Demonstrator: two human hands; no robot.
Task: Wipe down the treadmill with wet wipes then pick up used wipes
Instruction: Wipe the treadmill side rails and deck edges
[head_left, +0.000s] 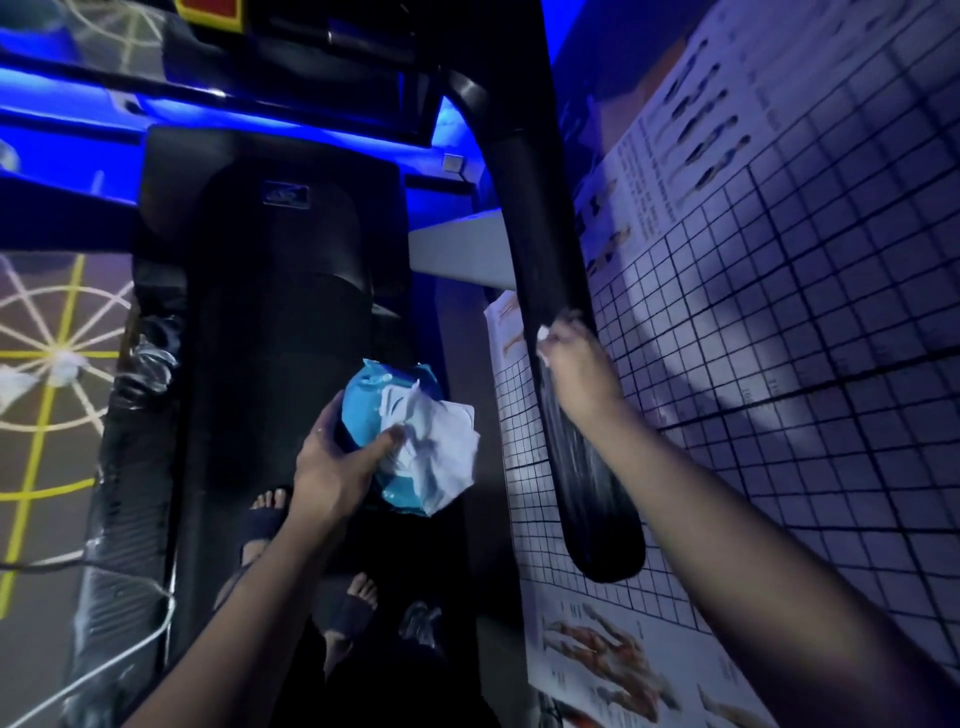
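At centre right of the frame the right hand (576, 358) curls round a small white wipe (544, 332), pressing it to the treadmill's black handrail (540, 249), whose lower stretch shows pale streaks. Lower centre, the left hand (332, 467) grips a blue pack of wet wipes (363, 395) with crumpled white wipes (441, 447) bunched against it, above the dark treadmill belt (270, 338) where sandalled feet (265, 514) stand

Narrow gap between treadmill handrail (540, 234) and gridded wall (831, 260)
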